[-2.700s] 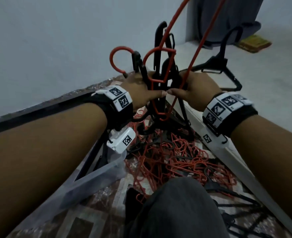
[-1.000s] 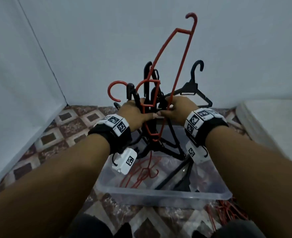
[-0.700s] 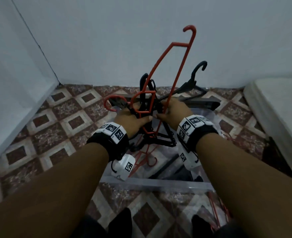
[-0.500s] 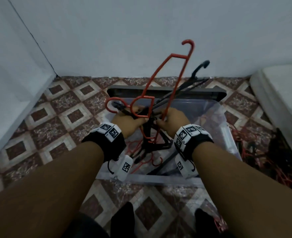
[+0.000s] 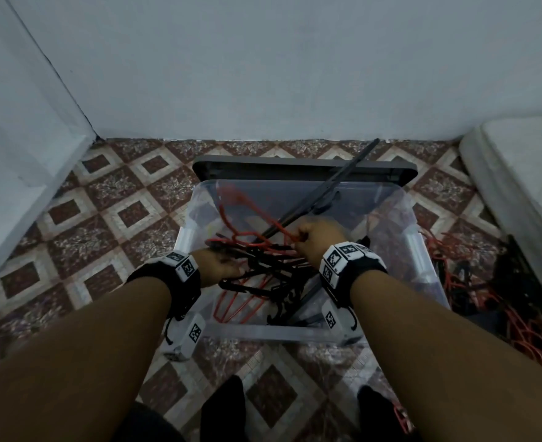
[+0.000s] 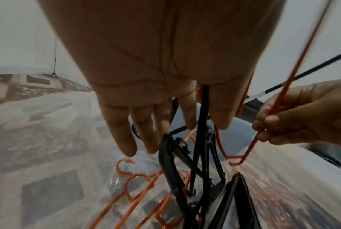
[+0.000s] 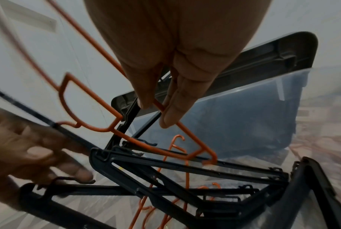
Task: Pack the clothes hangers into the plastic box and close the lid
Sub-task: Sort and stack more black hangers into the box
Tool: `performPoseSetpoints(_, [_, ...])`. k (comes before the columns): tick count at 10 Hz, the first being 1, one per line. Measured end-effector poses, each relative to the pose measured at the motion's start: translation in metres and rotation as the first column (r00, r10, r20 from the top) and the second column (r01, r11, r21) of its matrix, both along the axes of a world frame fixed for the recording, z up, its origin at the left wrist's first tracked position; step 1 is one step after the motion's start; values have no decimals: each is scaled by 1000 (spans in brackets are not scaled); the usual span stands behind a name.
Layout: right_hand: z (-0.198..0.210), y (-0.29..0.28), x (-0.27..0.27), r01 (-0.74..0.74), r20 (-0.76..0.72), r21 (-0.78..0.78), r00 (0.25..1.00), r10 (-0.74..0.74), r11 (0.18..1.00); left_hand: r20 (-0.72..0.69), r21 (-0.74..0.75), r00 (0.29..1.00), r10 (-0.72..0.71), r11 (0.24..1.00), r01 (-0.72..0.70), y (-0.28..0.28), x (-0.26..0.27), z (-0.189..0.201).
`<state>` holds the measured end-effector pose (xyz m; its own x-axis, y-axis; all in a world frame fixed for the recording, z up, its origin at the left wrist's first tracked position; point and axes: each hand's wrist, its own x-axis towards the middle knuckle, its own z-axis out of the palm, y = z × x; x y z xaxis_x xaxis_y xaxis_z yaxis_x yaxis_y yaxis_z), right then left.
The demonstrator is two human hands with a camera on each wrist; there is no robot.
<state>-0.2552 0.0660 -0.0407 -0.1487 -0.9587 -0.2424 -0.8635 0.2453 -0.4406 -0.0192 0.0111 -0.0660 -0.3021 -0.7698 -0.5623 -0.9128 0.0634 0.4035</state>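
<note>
A clear plastic box point(image 5: 272, 333) stands on the tiled floor, and its dark lid point(image 5: 295, 169) lies behind the far rim. Both hands are down inside the box with a tangle of black hangers point(image 5: 263, 269) and a red wire hanger point(image 5: 244, 215). My right hand point(image 5: 301, 240) pinches the red hanger point(image 7: 110, 128) between thumb and fingers point(image 7: 167, 117). My left hand point(image 6: 177, 136) has straight, loose fingers, and the black hangers point(image 6: 202, 117) run between its thumb and forefinger. One long black hanger point(image 5: 343, 180) pokes out over the back rim. More red hangers point(image 6: 132, 186) lie on the box floor.
A heap of red and black hangers point(image 5: 502, 298) lies on the floor right of the box. A white mattress edge point(image 5: 518, 173) runs along the right side. White walls close off the back and the left. My dark-clad feet point(image 5: 221, 409) are at the bottom edge.
Both hands have lowered the upright bundle of hangers down into the box, and it now lies tilted flat. The left hand's fingers have loosened from the bundle.
</note>
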Motion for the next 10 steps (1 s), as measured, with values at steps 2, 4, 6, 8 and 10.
performPoseSetpoints(2, [-12,-1,0,-1,44,43,999,0,999,224,111,973,-62,993,38,-1,4,-1])
performPoseSetpoints(4, [-10,7,-11,40,89,96,995,-49,995,241,183,970,-38,983,-7,-14,27,3])
performPoseSetpoints(6, [26,15,-38,151,95,54,983,-155,987,304,20,953,4,1000,-10,-27,36,3])
performPoseSetpoints(8, [69,25,-43,289,254,-89,932,-259,953,266,-291,964,15,955,65,-33,24,22])
performPoseSetpoints(10, [64,38,-28,259,231,-148,948,-221,954,-21,-458,996,89,885,-89,-20,-3,28])
